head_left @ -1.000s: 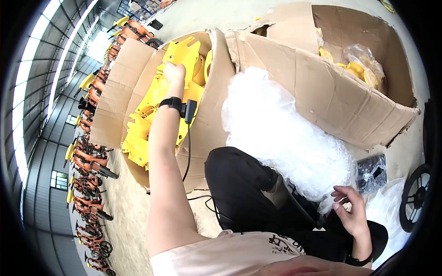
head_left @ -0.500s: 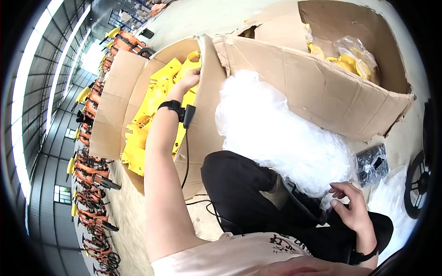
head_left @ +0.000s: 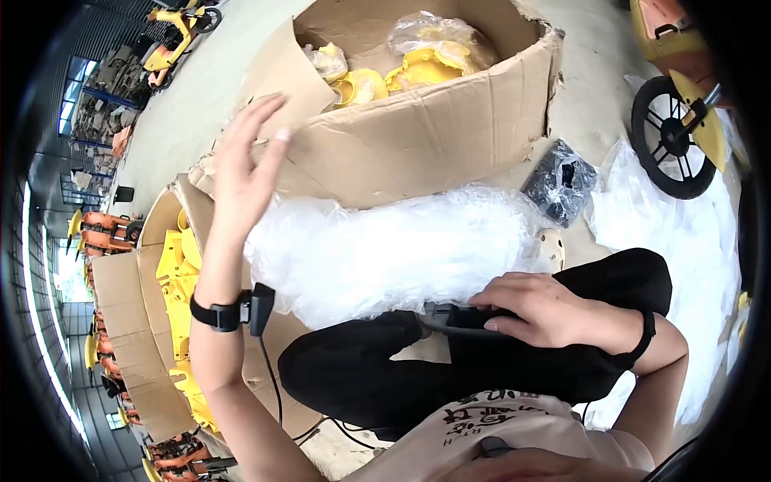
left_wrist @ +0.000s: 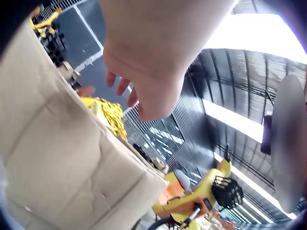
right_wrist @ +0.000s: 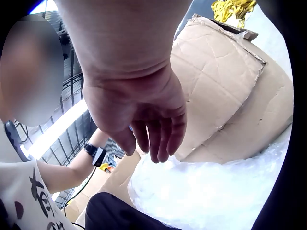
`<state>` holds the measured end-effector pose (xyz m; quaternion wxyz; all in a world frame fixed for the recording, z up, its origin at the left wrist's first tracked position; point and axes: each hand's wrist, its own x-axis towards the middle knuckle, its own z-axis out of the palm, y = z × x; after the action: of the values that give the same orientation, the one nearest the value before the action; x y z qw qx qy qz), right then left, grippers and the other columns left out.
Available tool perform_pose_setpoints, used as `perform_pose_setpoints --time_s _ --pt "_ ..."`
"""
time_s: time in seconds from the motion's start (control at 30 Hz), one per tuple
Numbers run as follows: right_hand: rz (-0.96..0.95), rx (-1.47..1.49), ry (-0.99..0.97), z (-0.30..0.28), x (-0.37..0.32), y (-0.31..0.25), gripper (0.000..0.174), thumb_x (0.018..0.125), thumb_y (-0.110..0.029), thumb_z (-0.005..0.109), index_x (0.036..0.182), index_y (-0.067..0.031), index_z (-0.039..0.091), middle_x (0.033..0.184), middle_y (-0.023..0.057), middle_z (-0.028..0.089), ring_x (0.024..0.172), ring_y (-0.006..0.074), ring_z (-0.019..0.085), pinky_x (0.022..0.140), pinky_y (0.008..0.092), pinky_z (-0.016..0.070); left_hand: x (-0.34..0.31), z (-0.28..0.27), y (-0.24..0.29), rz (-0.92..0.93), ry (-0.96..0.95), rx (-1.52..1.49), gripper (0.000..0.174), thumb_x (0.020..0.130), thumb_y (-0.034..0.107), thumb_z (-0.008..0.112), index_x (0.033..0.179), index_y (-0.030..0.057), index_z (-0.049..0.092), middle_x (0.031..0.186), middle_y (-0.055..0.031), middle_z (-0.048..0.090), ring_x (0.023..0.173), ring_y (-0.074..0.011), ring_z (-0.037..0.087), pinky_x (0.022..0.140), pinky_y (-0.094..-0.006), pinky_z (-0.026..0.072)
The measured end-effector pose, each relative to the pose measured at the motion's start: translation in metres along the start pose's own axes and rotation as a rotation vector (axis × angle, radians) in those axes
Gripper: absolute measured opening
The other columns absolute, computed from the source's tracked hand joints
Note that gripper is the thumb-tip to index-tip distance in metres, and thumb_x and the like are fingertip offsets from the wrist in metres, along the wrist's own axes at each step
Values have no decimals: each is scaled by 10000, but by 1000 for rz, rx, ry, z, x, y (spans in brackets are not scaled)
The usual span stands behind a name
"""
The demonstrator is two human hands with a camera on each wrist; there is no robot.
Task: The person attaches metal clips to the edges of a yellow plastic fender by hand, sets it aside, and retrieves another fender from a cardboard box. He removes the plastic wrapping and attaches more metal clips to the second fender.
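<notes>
My left hand (head_left: pixel 245 173) is raised in front of the big cardboard box (head_left: pixel 434 145), fingers extended and thumb apart, holding nothing. In the left wrist view the same hand (left_wrist: pixel 144 91) hangs above the box's cardboard wall. Inside the big box lie yellow plastic parts (head_left: pixel 430 71), some wrapped in clear plastic. My right hand (head_left: pixel 546 309) is over my lap, fingers loosely bent, beside a dark curved bar (head_left: pixel 462 325). The right wrist view shows this hand (right_wrist: pixel 139 115) with nothing in its fingers. A bundle of clear plastic wrap (head_left: pixel 385 253) lies between my legs and the big box.
A second carton (head_left: pixel 132 345) at the left holds more yellow parts (head_left: pixel 178 273). To the right are a dark plastic-wrapped item (head_left: pixel 560 181), a black wheel (head_left: pixel 673 138) and white plastic sheeting (head_left: pixel 666 225). Orange scooters (head_left: pixel 104 233) line the far left. A cable (head_left: pixel 271 377) hangs from my left wrist.
My left hand has come out of the yellow-parts carton and moved across toward the big box. The head view has turned right. My right hand now lies farther in over my lap.
</notes>
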<state>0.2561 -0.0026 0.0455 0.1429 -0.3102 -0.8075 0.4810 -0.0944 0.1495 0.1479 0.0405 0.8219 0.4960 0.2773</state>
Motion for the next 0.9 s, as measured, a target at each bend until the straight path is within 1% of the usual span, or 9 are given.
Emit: perform_pose_setpoints --time_s 0.13,0.2,0.3,0.37,0.53,0.6,0.67,0.8,0.9 --pt "8 -27 2 -6 -1 -1 353 873 -136 670 1193 -6 596 1072 138 630 1021 340 603 880 429 493 26 72 57 211 -88 -60 373 938 171 582 1290 46 598 1332 -155 571 1226 -301 536 1036 -412 399" --pt "-63 -25 183 -18 -2 -8 381 841 -100 694 1198 -10 595 1086 141 620 1023 343 601 890 421 494 21 84 78 398 -271 121 345 901 155 603 1232 56 626 1318 -165 564 1209 -316 528 1027 -431 392" --pt "-96 -225 524 -61 -1 -22 462 780 -26 713 1225 -13 593 1171 167 593 1064 358 585 916 409 480 0 84 85 215 -306 -256 327 824 150 656 1143 76 659 1316 -160 555 1188 -330 520 1011 -437 381" --pt "-49 -384 712 -83 4 -22 557 755 -30 717 1288 -24 559 1269 174 547 1186 384 528 971 448 444 -15 73 102 237 -442 -191 325 746 145 696 1064 83 678 1362 -157 531 1167 -332 518 989 -431 384" --pt "-46 -550 598 -89 33 -16 592 751 -78 724 1314 -43 544 1320 139 518 1405 357 346 1162 508 271 -33 57 115 257 -610 -265 333 687 126 695 1018 89 696 1432 -169 488 1182 -340 503 988 -435 380" --pt "-57 -569 356 -77 37 -5 516 769 -114 717 1255 -32 564 1266 133 531 1375 331 381 1196 515 216 -26 51 117 267 -711 -275 338 689 136 702 1023 91 695 1452 -173 473 1216 -345 497 991 -434 387" --pt "-84 -514 418 -73 39 -2 431 776 -112 670 1186 -12 583 1158 125 555 1290 316 458 1200 522 204 -5 45 111 262 -763 -309 327 714 146 707 1033 79 695 1391 -171 539 1175 -346 545 977 -408 422" --pt "-101 -534 443 -69 36 5 413 737 -79 602 1138 20 596 1055 116 568 1177 300 526 1199 532 206 79 63 82 -35 -1211 -497 295 910 179 639 1169 41 660 1207 -123 673 1036 -223 643 930 -333 480" --pt "-107 -539 439 -64 32 6 415 732 -90 580 1128 32 600 1039 115 570 1161 293 535 1202 534 202 155 129 37 125 -1033 -176 358 984 240 554 1273 35 605 1175 -112 680 1078 -190 622 944 -314 476"
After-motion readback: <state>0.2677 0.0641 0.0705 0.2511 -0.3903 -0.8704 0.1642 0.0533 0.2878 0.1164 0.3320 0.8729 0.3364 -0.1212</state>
